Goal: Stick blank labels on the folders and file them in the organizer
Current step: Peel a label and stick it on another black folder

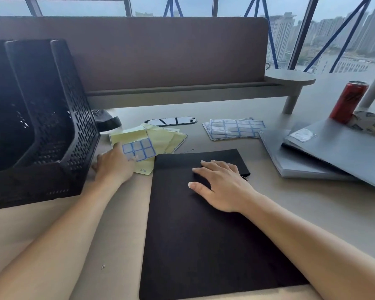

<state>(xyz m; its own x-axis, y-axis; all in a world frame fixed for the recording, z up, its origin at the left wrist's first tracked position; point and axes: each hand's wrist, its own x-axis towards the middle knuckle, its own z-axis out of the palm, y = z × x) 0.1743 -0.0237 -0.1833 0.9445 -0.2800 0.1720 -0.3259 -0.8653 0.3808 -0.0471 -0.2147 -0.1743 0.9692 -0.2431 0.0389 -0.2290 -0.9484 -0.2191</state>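
The left hand (115, 167) lies palm down with its fingers loosely spread on a yellow sheet (136, 135). It grips nothing I can see, though the blur hides the fingertips. Its thumb points at the labels (140, 150), a small block of blue-edged blanks just ahead of it and to its right. The right hand (223, 187) is flat and wide, fingers straight, pressing on the far part of the black folder (193, 234) and holding it to the desk (290, 202). The folder lies between the two arms with its long axis running away from the person, and its far left corner is just beside the labels. So the left hand is clearly the nearer one to peel a label, and the carry would be a short move to its right, onto the folder's far end near the pinning hand. No label shows on the folder yet, so I judge the sticking is not done. The organizer (59, 118), black and perforated, stands just left of the left hand with its open slots facing the person. Farther out are more label sheets (236, 128), a phone (171, 121), a pile of grey folders (307, 163) and a red can (347, 100).
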